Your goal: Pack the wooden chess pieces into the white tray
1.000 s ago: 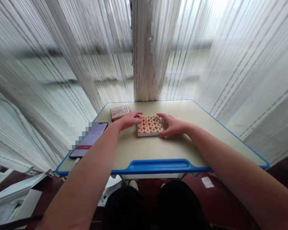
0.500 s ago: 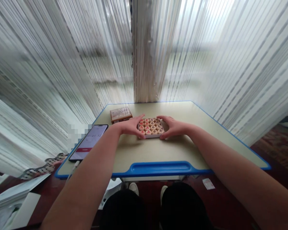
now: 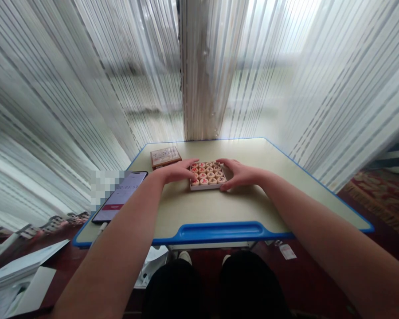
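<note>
A shallow white box (image 3: 206, 188) sits on the table, filled with rows of round wooden Chinese chess pieces (image 3: 212, 180), some lettered red on the left, others black on the right. My left hand (image 3: 179, 171) is curved round the box's left side, its thumb over the edge by the red pieces and its fingers at the far corner. Round the right side curls my right hand (image 3: 236, 173), thumb at the near corner, fingers at the far one. The printed box lid (image 3: 166, 155) lies just beyond my left hand.
A phone (image 3: 123, 195) with a running timer and a cable lies at the table's left. The table (image 3: 199, 208) has a blue edge and a front groove (image 3: 221, 231). Striped curtains (image 3: 202, 66) hang behind it. An open white box (image 3: 29, 274) stands on the floor at left.
My left thumb has moved from the box's near left corner up over its left edge. The right hand keeps its hold. The view has shifted slightly.
</note>
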The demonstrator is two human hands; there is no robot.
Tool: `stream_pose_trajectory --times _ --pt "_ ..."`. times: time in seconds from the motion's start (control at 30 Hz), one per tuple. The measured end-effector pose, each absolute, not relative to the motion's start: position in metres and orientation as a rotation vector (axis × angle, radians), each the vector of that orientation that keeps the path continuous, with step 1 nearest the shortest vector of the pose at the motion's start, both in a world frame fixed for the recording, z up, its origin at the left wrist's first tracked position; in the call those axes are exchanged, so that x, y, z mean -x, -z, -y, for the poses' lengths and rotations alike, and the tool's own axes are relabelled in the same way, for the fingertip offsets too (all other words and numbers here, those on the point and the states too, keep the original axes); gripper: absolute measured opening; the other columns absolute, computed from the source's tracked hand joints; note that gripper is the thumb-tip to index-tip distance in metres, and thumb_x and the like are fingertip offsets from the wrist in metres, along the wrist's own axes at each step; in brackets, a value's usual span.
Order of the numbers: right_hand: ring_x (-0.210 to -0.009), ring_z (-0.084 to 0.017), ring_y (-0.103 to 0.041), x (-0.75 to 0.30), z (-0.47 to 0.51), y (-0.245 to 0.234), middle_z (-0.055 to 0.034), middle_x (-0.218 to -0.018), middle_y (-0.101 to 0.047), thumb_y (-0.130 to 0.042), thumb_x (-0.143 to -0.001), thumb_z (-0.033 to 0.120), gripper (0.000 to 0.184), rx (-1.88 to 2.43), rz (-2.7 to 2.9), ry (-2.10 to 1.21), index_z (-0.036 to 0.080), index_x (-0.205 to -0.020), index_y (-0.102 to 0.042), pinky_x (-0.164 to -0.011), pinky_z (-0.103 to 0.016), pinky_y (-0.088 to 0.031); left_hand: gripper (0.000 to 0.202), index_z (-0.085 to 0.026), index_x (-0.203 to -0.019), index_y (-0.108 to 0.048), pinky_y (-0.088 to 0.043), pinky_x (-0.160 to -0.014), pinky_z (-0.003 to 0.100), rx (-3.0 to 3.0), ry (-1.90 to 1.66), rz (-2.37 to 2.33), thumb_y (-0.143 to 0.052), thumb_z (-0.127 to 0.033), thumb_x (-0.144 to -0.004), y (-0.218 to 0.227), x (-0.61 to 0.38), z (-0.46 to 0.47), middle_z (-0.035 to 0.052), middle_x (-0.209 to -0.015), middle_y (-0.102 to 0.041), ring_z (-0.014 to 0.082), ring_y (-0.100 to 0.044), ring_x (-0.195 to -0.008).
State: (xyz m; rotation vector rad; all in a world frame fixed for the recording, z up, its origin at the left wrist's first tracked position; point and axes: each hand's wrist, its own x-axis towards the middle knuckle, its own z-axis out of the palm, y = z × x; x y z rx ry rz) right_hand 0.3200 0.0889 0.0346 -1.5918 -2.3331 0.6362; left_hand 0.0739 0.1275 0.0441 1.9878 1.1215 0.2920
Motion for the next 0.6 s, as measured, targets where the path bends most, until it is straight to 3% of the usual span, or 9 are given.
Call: stream_pose_trajectory --times 0.23,0.4,0.6 --pt "-0.128 -0.033 -0.035 -0.321 -0.090 -0.033 -0.0129 -0.138 -0.038 -0.076 -0.048 0.053 0.108 1.578 2.335 -0.640 0.022 -0.140 -0.030 -0.107 -0.046 -0.031 0.092 -0.014 -0.142 -0.025 -0.021 -0.112 0.032 -1.959 -0.291 -1.108 -0.061 -0.030 -0.059 -0.043 -0.073 -0.129 0.0102 -0.149 -0.027 0.0245 -0.027 -0.136" --pt "-0.132 -0.034 -0.028 -0.322 -0.092 -0.029 -0.0125 -0.141 -0.033 -0.077 -0.048 0.054 0.113 1.545 2.341 -0.630 0.025 -0.143 -0.024 -0.109 -0.048 -0.027 0.113 -0.022 -0.146 -0.013 -0.018 -0.113 0.042 -2.167 -0.154 -1.083 -0.072 -0.045 -0.052 -0.044 -0.066 -0.126 0.0106 -0.152 -0.016 0.0297 -0.018 -0.139" --pt "-0.136 -0.033 -0.021 -0.323 -0.091 -0.029 -0.0127 -0.148 -0.020 -0.079 -0.043 0.053 0.128 1.594 2.266 -0.733 0.024 -0.147 -0.009 -0.112 -0.046 -0.020 0.133 -0.017 -0.146 -0.008 -0.015 -0.112 0.045 -2.330 -0.082 -1.172 -0.079 -0.051 -0.038 -0.043 -0.065 -0.126 0.0182 -0.152 -0.006 0.0357 -0.009 -0.139"
